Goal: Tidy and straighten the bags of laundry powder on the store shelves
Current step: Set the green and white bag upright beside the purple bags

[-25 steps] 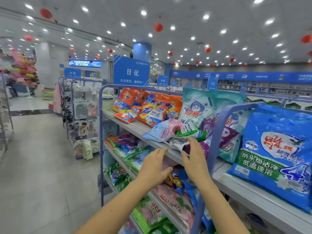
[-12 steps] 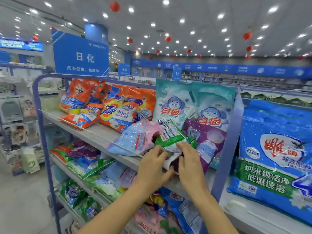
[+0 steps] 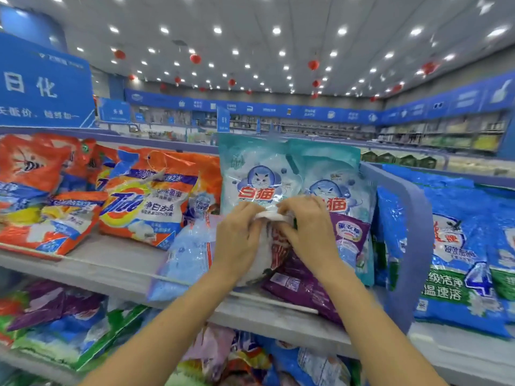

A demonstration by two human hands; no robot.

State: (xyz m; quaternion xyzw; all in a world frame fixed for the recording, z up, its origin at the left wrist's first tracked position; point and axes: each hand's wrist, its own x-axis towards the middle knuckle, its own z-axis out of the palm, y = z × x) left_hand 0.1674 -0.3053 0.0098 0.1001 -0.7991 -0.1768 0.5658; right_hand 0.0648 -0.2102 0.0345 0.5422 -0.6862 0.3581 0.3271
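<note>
both hands grip a white bag (image 3: 266, 246) by its top edge, left hand (image 3: 238, 238) and right hand (image 3: 308, 232) side by side, before teal cat bags (image 3: 259, 174) on the grey shelf (image 3: 111, 268); orange bags (image 3: 156, 196) lie left.

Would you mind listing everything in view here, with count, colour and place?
white bag: one, white with red print, top shelf centre
cat-logo bags: two, teal, standing behind it
Tide bag: one, orange, left of the cat-logo bags
orange-red bags: at least two, far left
light blue bag: one, lying left of the white bag
purple bag: at least one, right of the white bag
blue bags: several, next bay on the right
top shelf: one, grey
lower-shelf bags: several, mixed colours, below
sign: one, blue, upper left
lanterns: many, red, ceiling
left hand: grips the white bag's top
right hand: grips the white bag's top
</note>
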